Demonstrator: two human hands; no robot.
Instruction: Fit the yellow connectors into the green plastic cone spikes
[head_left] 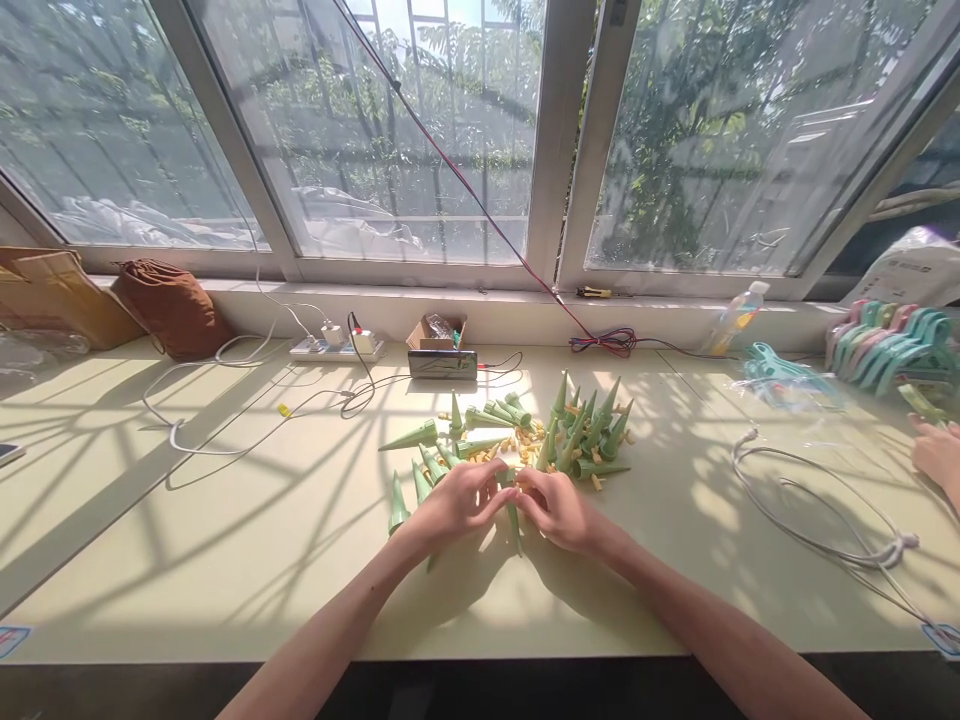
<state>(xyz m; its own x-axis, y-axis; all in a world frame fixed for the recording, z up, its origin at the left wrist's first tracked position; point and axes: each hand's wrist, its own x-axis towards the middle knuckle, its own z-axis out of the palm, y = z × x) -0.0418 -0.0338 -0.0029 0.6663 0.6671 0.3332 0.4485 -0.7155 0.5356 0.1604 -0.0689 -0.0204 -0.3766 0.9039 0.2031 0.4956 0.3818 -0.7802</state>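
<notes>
Between my hands a green plastic cone spike points down toward the table. My left hand is closed, its thumb and fingers pinching around the spike's wide upper end. From the other side my right hand is also closed at that end; any small part in its fingertips is hidden. Just beyond my hands lies a pile of similar green cones, some upright and some on their sides. Small yellow plastic pieces are scattered among them. Left of my left hand, a few cones stand or lean.
A phone leans against a small cardboard box behind the pile. A power strip with cables is farther left. Coiled white cable, a bottle and pastel hangers are right. Another person's hand holds something green.
</notes>
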